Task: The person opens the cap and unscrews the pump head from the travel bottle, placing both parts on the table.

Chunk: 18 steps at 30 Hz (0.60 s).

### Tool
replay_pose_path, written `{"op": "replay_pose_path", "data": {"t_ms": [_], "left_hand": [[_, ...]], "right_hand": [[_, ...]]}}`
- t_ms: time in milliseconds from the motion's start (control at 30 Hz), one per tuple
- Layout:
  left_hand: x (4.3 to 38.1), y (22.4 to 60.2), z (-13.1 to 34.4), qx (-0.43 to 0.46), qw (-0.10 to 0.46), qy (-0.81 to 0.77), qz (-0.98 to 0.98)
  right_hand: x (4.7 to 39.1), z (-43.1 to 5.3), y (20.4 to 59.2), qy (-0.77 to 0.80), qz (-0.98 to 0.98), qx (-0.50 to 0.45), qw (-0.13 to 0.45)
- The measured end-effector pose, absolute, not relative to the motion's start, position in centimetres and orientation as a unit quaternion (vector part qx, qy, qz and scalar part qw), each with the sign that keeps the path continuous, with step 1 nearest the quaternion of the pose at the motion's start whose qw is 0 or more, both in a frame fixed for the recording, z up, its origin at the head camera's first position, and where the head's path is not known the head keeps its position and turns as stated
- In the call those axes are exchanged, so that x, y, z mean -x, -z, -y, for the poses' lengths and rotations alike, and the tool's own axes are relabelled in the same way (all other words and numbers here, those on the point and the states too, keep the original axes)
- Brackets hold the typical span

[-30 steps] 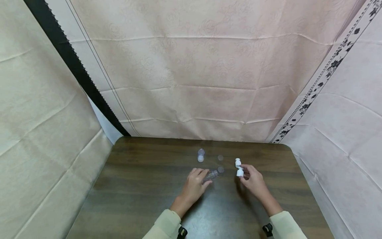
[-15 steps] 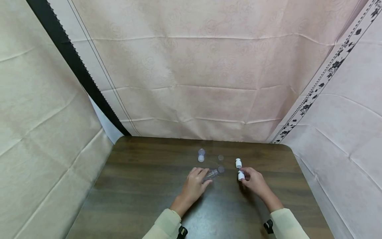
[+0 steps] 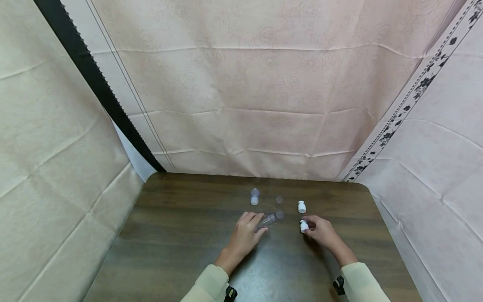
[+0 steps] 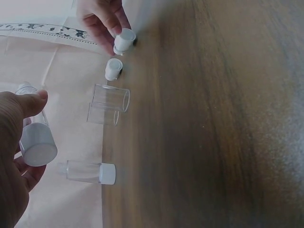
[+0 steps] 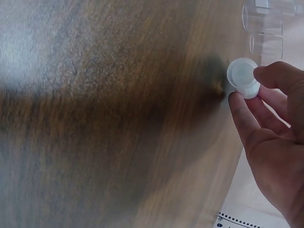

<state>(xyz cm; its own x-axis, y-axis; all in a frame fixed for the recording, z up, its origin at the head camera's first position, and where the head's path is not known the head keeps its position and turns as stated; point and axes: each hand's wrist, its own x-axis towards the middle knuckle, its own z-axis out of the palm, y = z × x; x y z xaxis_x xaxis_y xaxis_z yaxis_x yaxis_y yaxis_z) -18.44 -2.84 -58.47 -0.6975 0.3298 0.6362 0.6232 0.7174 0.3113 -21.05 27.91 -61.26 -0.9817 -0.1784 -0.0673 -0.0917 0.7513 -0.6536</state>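
My left hand (image 3: 247,230) grips a clear bottle (image 4: 39,142) with a white base, held tilted above the table. In the right wrist view, my right hand (image 5: 273,142) pinches a small white bottle top (image 5: 244,78) between thumb and fingers, low at the table. A second white top (image 3: 302,206) stands just beyond it. Between the hands, two clear cylindrical covers (image 4: 111,97) stand close together. Farther left, another clear bottle (image 3: 254,197) with a white base (image 4: 108,174) stands upright.
All this is on a dark brown wooden table (image 3: 170,218). Pale cloth (image 3: 241,84) hangs behind it and at both sides, with a black strip at left and a floral border at right.
My right hand has drawn the white top toward me, widening the gap from the second top. My left hand and its bottle have stayed in place.
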Motion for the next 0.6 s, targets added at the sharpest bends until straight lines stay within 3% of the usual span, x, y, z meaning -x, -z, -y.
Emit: {"op": "replay_pose_path", "data": {"t_ms": [600], "left_hand": [[18.56, 58.91, 3.01, 0.272, 0.287, 0.272, 0.877]], "right_hand": [[21.26, -28.11, 61.52, 0.353, -0.928, 0.042, 0.114]]}}
